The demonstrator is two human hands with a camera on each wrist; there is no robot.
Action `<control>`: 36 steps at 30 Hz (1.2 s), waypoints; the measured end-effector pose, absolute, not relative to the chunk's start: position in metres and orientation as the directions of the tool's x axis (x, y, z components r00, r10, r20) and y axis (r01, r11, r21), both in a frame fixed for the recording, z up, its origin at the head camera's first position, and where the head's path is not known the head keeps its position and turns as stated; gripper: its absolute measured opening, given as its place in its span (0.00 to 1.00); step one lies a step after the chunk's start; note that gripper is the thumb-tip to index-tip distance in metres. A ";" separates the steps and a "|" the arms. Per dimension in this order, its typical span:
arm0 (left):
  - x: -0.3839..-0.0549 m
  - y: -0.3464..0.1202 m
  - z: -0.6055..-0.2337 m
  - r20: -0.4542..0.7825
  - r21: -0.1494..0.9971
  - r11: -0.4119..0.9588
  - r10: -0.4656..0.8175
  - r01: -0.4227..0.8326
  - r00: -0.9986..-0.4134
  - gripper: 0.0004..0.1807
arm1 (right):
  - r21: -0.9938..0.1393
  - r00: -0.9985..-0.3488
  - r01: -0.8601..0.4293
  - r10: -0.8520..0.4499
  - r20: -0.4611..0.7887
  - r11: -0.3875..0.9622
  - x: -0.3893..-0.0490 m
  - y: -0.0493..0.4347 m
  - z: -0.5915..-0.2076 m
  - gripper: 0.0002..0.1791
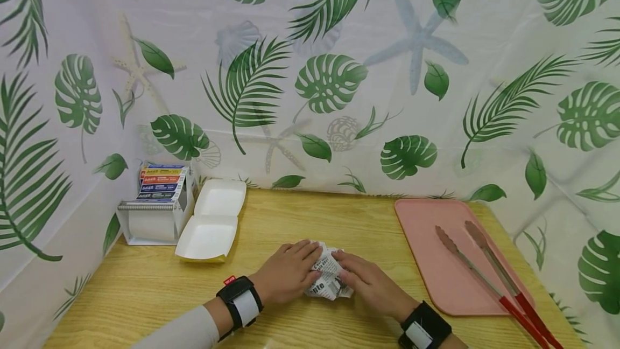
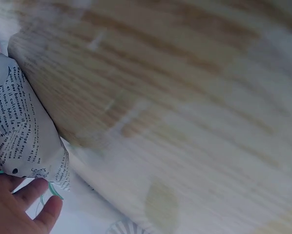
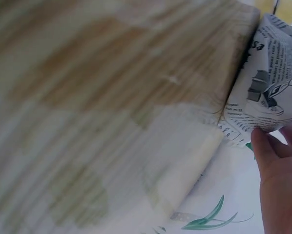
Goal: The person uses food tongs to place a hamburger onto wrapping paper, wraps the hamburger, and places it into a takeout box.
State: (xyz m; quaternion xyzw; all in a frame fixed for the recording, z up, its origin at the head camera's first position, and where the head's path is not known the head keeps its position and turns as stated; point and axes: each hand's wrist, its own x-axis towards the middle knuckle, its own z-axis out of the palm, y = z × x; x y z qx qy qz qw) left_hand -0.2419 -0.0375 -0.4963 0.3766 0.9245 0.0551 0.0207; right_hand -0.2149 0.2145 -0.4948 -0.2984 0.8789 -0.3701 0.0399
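Note:
A crumpled bundle of newsprint-patterned wrapping paper (image 1: 328,273) sits on the wooden table between the two hands. The left hand (image 1: 289,272) holds it from the left, fingers over its upper side and thumb low on its near side. From the right, the right hand (image 1: 370,281) grips the bundle with fingers and thumb. In the left wrist view, the printed paper (image 2: 21,122) meets the fingertips at the lower left. The right wrist view has folded paper (image 3: 265,83) above the right fingers. Whatever may be inside the paper is hidden.
An open white clamshell food box (image 1: 208,237) stands at the left, beside a white dispenser (image 1: 150,225) with several colourful boxes (image 1: 162,182). To the right, red-handled tongs (image 1: 499,279) lie across a pink tray (image 1: 426,246). A leaf-patterned sheet (image 1: 334,166) hangs behind the table (image 1: 145,290).

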 end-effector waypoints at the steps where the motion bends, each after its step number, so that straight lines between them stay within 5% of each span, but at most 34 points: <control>1: -0.242 -0.037 -0.497 0.000 0.114 0.716 0.693 0.688 -0.721 0.33 | -0.679 -0.825 -0.488 -0.543 0.155 0.549 -0.216 0.213 -0.494 0.18; 7: -0.240 -0.038 -0.499 -0.003 0.078 0.751 0.658 0.656 -0.753 0.37 | -0.625 -0.874 -0.450 -0.459 0.161 0.638 -0.219 0.203 -0.495 0.10; 19: -0.240 -0.039 -0.507 0.027 -0.059 0.785 0.619 0.617 -0.785 0.42 | -0.507 -0.905 -0.424 -0.365 0.218 0.750 -0.222 0.191 -0.499 0.14; 29: -0.238 -0.040 -0.512 0.127 -0.119 0.674 0.739 0.730 -0.662 0.33 | -0.511 -0.892 -0.452 -0.374 0.255 0.731 -0.224 0.189 -0.503 0.09; 36: -0.238 -0.041 -0.510 0.076 -0.116 0.674 0.738 0.730 -0.670 0.38 | -0.498 -0.874 -0.485 -0.388 0.292 0.719 -0.224 0.191 -0.503 0.13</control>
